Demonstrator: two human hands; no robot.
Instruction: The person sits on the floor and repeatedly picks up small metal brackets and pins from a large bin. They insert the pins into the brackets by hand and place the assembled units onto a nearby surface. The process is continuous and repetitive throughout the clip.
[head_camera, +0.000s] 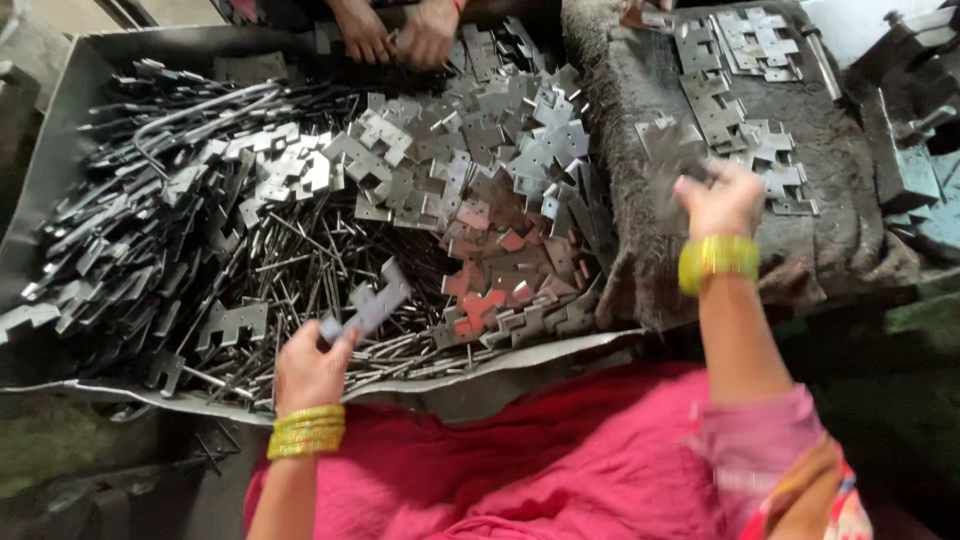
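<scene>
Plates are the work here: flat stamped steel pieces with notched edges. Nearest, the left hand (310, 368) has its fingers clamped on one plate (368, 306), lifted just above the near lip of the tray (60, 140). The right hand (722, 198) reaches out over a cloth-covered block (640, 250), its fingers closed on or pressing a second plate (668, 150); motion blur hides whether it is gripped or only touched.

Judging by this, the step in hand is sorting: one piece picked from the heap while another is laid on the cloth. The next move calls for carrying the left piece across the gap to the block without snagging it on the tray's bent front edge.

Beyond the left hand lie thin rods (300, 260), then the loose heap (480, 190) of plates, with bent strips (130, 210) crowding the left side. Room inside the tray is tight, and sharp corners stick up everywhere. On the cloth, laid plates in rows (740, 120) fill the far and right parts; bare cloth shows nearer and to the left.

Farthest off, another person's hands (395, 35) work at the tray's back rim, well apart.
</scene>
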